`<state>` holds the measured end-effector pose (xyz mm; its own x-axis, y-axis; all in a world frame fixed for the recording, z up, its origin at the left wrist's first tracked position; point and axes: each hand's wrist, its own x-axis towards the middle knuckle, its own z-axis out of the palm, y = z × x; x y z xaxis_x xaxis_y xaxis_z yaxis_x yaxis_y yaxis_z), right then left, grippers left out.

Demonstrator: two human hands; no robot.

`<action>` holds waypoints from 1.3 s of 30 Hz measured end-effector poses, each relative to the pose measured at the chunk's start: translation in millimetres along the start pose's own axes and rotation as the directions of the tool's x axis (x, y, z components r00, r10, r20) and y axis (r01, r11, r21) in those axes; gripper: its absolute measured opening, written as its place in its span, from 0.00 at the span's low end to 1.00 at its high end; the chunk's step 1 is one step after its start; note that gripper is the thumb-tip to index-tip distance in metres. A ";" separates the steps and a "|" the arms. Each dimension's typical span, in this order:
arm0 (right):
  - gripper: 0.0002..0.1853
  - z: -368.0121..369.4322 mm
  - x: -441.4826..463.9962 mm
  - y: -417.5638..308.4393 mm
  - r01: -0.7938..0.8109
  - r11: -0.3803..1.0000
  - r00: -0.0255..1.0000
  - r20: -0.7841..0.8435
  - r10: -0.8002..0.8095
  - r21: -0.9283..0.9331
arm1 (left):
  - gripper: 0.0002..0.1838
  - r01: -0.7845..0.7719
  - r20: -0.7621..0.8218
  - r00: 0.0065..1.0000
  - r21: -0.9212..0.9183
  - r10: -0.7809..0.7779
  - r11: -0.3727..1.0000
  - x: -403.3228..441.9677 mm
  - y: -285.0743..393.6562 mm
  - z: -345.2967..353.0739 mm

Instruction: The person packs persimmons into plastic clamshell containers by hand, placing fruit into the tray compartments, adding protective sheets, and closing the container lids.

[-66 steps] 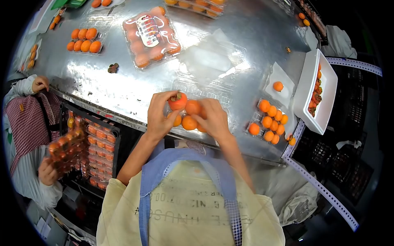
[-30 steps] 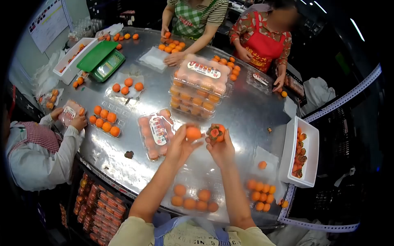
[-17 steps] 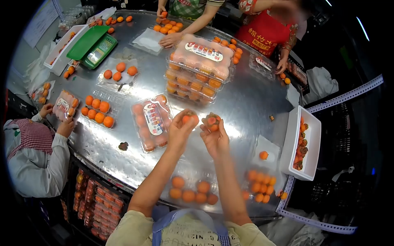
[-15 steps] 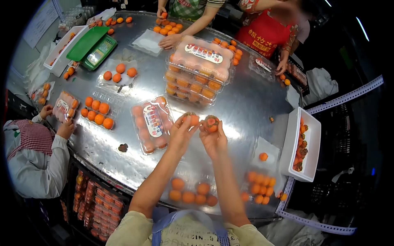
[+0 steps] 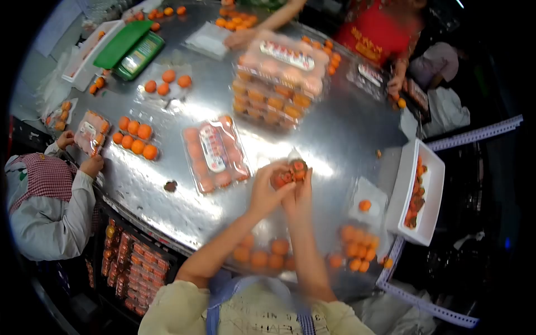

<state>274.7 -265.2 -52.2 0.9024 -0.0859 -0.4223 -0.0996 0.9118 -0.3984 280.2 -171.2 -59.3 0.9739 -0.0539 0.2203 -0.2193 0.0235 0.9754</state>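
Over the middle of the metal table (image 5: 335, 134), my left hand (image 5: 266, 188) is closed around an orange persimmon (image 5: 282, 178). My right hand (image 5: 301, 192) grips a second persimmon (image 5: 298, 168), its dry brown calyx facing up. The two fruits are side by side, and my hands are touching or nearly so. Motion blur softens the fingers. Left of my hands lies a closed clear pack of persimmons (image 5: 215, 153) with a white label. Below my forearms, close to my body, a group of loose persimmons (image 5: 259, 258) sits partly hidden by my arms.
Stacked clear packs (image 5: 279, 78) stand beyond my hands. At right are a white foam box (image 5: 432, 195) of persimmons and loose fruit (image 5: 357, 245). A green scale (image 5: 137, 56) sits at far left. Co-workers' hands reach in from the left and far sides.
My hands have come together, bringing the two persimmons side by side. The whole view has shifted slightly, and the far co-workers appear nearer the upper edge.
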 end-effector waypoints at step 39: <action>0.38 -188.6 -100.8 -459.7 0.501 0.228 0.204 -0.143 -0.969 -0.835 | 0.04 0.346 -0.218 0.912 -0.049 -0.348 0.937 -156.6 17.9 -61.4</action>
<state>150.5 -751.4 20.0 0.2208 -0.9579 0.1836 0.0798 -0.1699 -0.9822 127.3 -101.0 -77.0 0.9769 0.1604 -0.1413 0.1346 0.0519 0.9895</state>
